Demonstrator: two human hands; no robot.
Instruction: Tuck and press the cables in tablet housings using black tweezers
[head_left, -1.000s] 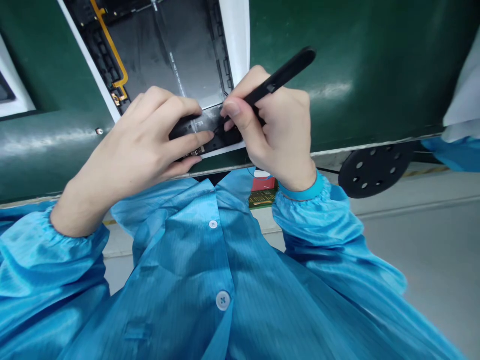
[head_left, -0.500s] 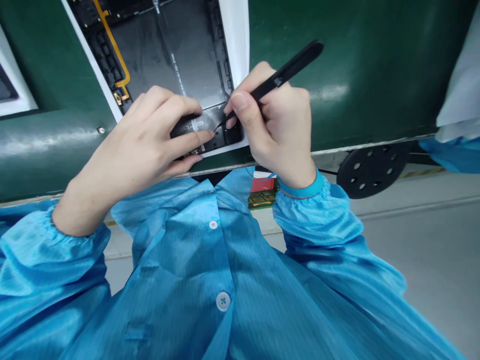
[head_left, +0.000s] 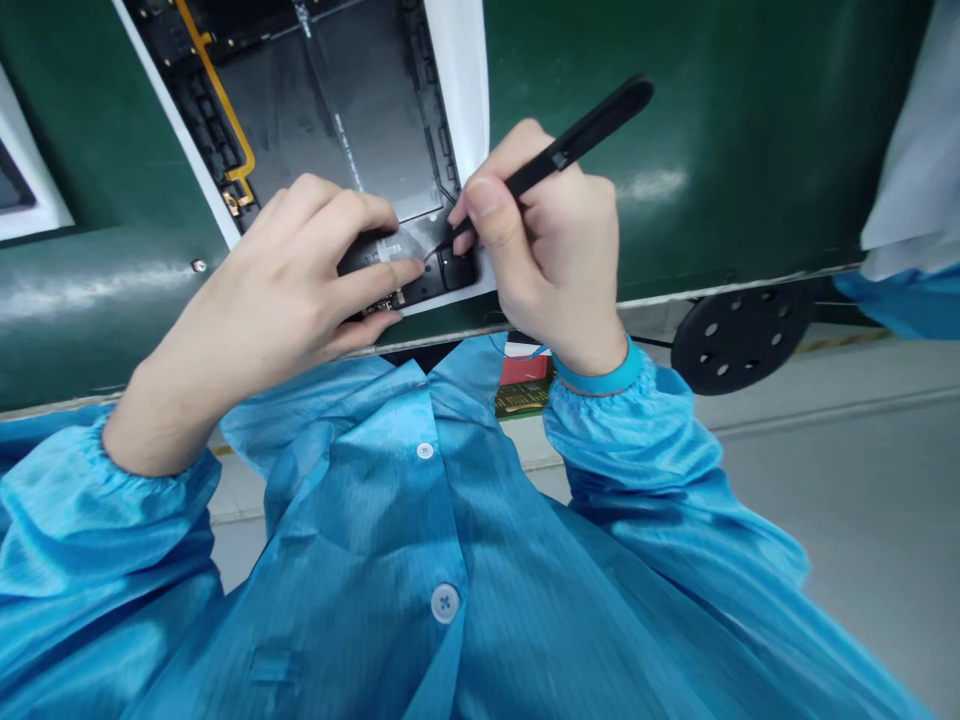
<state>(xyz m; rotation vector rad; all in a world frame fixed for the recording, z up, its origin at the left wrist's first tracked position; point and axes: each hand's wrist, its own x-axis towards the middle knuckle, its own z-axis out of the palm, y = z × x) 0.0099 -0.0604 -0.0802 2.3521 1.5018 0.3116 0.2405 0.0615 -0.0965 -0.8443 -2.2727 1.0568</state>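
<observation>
My right hand (head_left: 551,240) is closed around black tweezers (head_left: 581,140), held like a pen with the tip pointing down and left. The tip is close to a thin cable at the near right corner of an opened tablet (head_left: 345,110). My left hand (head_left: 277,270) lies over the near end of the tablet with its fingers spread. One fingertip presses beside the thin cable, and another rests on the edge of a dark film-covered part (head_left: 409,240). A small circuit board (head_left: 386,300) shows partly between my left fingers.
The tablet lies on a white mat (head_left: 461,80) on the green tabletop (head_left: 675,120). A second white-edged item (head_left: 45,205) is at far left. White cloth (head_left: 907,160) hangs at far right. Below the table edge is a black perforated disc (head_left: 742,340).
The view has shifted slightly, so the tablet appears a little further left. The tweezers' tip has drawn back slightly from my left fingertip. My left hand keeps its pose.
</observation>
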